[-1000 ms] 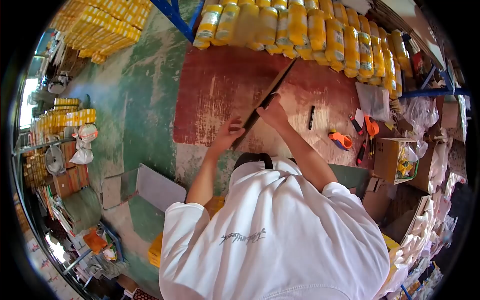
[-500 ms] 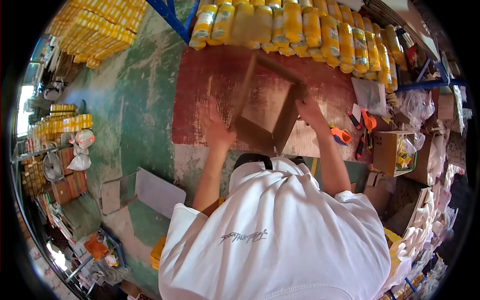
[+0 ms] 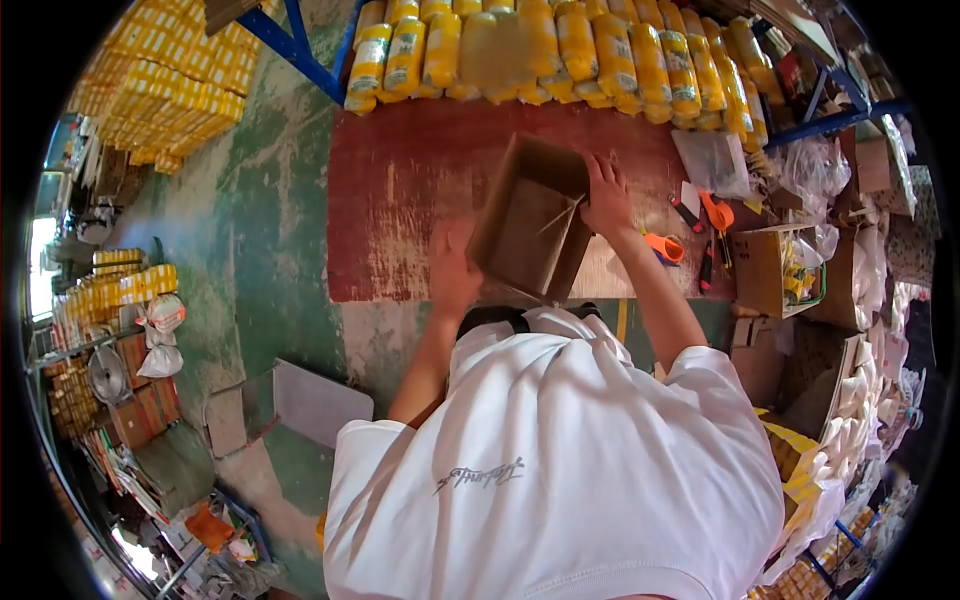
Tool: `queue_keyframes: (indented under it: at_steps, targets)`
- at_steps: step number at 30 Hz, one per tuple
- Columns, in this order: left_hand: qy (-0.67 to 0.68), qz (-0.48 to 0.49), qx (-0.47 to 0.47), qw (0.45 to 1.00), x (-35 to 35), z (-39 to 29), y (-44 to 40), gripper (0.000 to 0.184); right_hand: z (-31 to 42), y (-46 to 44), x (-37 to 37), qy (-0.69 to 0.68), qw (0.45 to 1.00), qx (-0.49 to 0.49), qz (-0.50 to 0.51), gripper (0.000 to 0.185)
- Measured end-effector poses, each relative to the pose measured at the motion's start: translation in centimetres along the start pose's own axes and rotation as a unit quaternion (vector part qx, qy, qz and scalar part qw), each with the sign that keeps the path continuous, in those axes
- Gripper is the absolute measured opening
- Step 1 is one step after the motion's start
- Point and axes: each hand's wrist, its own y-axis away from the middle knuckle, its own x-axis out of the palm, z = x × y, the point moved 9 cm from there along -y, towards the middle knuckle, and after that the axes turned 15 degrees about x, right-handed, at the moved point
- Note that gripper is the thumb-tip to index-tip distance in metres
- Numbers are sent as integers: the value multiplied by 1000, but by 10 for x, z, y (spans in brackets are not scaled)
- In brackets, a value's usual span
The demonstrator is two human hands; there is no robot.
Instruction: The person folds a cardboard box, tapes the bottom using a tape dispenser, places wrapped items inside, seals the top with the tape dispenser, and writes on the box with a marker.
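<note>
A brown cardboard box is tilted over the near part of the red worktable, its open side facing me and its inside showing. My right hand lies along the box's right wall and holds it, fingers reaching toward the far corner. My left hand is beside the box's left wall. Its fingers are smeared by motion, and I cannot tell whether they press on the cardboard. To the right of the box are an orange tape dispenser and an orange-handled tool.
Yellow-wrapped rolls are stacked along the table's far edge. Red-and-black cutters and a clear plastic bag lie at the right, near a small carton. A folding chair stands on the floor at left.
The box has turned; the tabletop showed through it before, and now brown cardboard fills its inside. My right hand has shifted up along its wall. My left hand has moved right and blurred.
</note>
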Motion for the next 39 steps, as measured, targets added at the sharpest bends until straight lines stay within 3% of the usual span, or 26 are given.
queue_keyframes:
  at_steps: [3,7,9,12,15,18,21,24,27,30,33,39]
  targets:
    - [-51,58,249,965,13,-46,1,43,-6,6,11,32,999,-21,4,81]
    - [1,56,223,973,50,-28,8,21,-9,12,31,12,994,-83,65,52]
    - [-15,62,164,984,44,-15,4,21,-4,17,35,37,988,-139,52,41]
    - [12,63,209,976,24,-37,-1,38,4,27,33,73,975,-188,94,37]
    - [26,113,260,959,11,-56,-6,51,3,28,40,168,947,-225,156,43]
    - [-2,117,190,975,18,-38,0,60,-8,28,58,209,923,-221,236,49]
    - [-44,77,159,983,30,-39,2,56,-24,27,96,289,879,-279,259,51]
    - [-77,49,115,989,48,-37,2,53,-37,30,113,279,863,-301,294,54]
    - [-205,68,64,974,54,-49,-11,65,-16,27,82,166,871,-270,375,63]
    - [-259,73,32,963,56,-67,-30,77,-13,39,70,96,881,-347,307,81]
    - [-256,203,-71,942,84,-48,-37,93,-21,46,73,108,854,-318,398,97]
    - [-299,254,-63,917,99,-33,-41,114,-15,53,68,232,787,-319,475,127]
